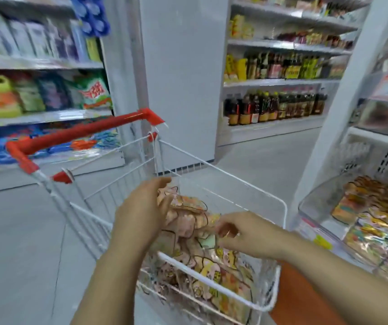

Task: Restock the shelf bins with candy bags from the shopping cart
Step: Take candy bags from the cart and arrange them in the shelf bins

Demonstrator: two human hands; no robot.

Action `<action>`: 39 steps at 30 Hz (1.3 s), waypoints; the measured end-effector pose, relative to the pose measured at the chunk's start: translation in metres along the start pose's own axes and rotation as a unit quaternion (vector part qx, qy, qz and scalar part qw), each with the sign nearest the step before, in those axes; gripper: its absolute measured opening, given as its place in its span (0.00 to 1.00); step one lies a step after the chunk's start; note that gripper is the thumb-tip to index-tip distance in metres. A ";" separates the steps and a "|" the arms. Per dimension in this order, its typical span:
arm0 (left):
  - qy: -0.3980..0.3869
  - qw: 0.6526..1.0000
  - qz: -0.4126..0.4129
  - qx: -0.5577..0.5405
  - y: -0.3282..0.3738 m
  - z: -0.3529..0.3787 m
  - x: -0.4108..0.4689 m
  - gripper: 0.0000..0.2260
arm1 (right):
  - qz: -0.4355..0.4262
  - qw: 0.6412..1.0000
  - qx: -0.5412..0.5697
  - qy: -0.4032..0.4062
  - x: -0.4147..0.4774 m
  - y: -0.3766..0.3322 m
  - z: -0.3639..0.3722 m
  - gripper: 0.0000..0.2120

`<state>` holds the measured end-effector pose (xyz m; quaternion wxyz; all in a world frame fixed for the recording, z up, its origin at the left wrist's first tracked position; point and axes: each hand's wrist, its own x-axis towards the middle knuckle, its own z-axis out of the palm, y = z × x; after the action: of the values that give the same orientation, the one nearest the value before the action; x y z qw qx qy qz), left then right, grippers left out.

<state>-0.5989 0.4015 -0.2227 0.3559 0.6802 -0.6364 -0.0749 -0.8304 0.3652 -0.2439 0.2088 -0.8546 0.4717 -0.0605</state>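
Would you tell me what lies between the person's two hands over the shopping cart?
In the head view, a bunch of candy bags sits between the left hand and the right hand, above the cart.

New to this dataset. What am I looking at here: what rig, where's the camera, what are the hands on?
There is no robot here. A person wears one wide-angle camera on the head, looking forward and down, so the two bare arms are their own. They stand in a shop aisle over a white wire shopping cart with a red handle. Inside it lies a heap of pastel cartoon-printed candy bags. The left hand and right hand both reach into the heap and seem to gather a few bags; the picture is too blurred to show the grip. At right is a clear plastic shelf bin already holding similar bags.
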 end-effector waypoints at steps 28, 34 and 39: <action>0.167 0.906 -0.048 -0.387 -0.011 -0.026 -0.002 0.13 | -0.002 0.972 0.233 -0.029 0.094 -0.100 0.061 0.15; 0.165 0.902 -0.046 -0.396 -0.012 -0.029 -0.003 0.12 | 0.002 0.982 0.187 0.003 0.111 -0.104 0.065 0.10; 0.175 0.897 -0.067 -0.400 -0.012 -0.032 -0.002 0.11 | 0.026 0.923 0.338 0.182 0.079 -0.080 0.017 0.07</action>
<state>-0.5721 0.4155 -0.2068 0.6977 0.5234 -0.4332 -0.2272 -0.7200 0.3422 -0.2331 0.3970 -0.6952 0.4750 -0.3653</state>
